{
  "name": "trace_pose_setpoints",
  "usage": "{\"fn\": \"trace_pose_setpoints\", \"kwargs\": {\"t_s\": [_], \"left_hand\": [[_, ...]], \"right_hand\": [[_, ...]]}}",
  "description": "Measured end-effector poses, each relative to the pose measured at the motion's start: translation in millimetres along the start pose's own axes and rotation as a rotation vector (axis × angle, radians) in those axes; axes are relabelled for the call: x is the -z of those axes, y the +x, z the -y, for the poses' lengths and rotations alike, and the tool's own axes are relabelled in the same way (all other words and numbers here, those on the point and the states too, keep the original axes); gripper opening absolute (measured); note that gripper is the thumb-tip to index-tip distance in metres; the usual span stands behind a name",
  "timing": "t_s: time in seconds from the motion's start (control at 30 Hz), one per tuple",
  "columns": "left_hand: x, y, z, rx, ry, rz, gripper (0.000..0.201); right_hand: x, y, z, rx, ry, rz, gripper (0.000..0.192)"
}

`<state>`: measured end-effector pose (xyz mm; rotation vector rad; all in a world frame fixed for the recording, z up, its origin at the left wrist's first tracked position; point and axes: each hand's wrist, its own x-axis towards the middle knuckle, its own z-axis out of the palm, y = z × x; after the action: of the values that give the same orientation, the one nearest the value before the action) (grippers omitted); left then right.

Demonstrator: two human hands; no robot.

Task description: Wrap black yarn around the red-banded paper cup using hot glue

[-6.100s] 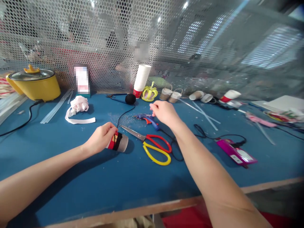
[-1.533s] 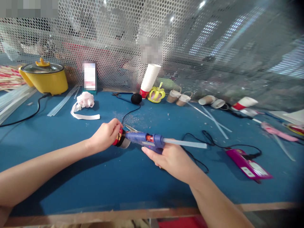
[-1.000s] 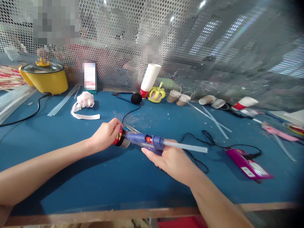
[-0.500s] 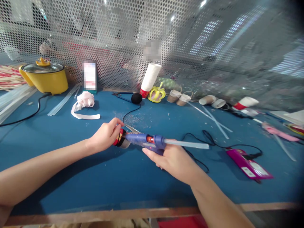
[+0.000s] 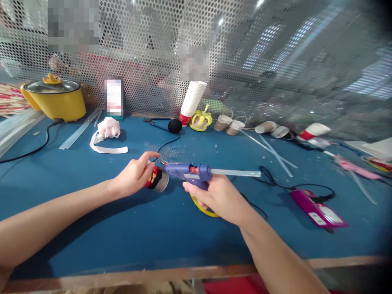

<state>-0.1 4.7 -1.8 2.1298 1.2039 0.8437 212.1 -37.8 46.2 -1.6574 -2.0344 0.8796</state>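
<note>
your left hand [image 5: 132, 179] pinches the small red-and-black cup [image 5: 155, 181], which lies on its side on the blue table [image 5: 122, 228], index finger stretched out above it. your right hand [image 5: 219, 197] is closed around the grip of the blue glue gun [image 5: 187, 172], nozzle just beside the cup's upper edge; contact cannot be confirmed. a clear glue stick [image 5: 235, 173] projects from the gun's rear. a yellow scissors handle [image 5: 200, 207] shows beneath your right hand.
</note>
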Motion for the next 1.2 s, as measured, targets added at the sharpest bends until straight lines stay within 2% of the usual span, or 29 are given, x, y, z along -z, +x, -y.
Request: {"fn": "trace_pose_setpoints", "kwargs": {"t_s": [0.23, 0.63, 0.77, 1.0, 1.2], "left_hand": [[0.0, -0.5, 1.4, -0.008, 0.006, -0.009, 0.033], [1.2, -0.7, -1.7, -0.036, 0.014, 0.006, 0.033], [0.7, -0.9, -1.4, -0.035, 0.017, 0.007, 0.034], [0.7, -0.4, -1.6, 0.003, 0.018, -0.004, 0.033], [0.9, 0.4, -2.1, 0.018, 0.009, -0.014, 0.034]], "right_hand": [[1.7, -1.5, -0.8, 0.030, 0.057, 0.049, 0.027], [2.3, 0.7, 1.1, 0.048, 0.098, 0.037, 0.026], [2.4, 2.5, 0.4, 0.084, 0.064, 0.019, 0.026], [1.0, -1.8, 0.3, 0.011, 0.025, 0.031, 0.027], [-0.8, -4.0, 1.3, 0.015, -0.057, -0.012, 0.026]]}}
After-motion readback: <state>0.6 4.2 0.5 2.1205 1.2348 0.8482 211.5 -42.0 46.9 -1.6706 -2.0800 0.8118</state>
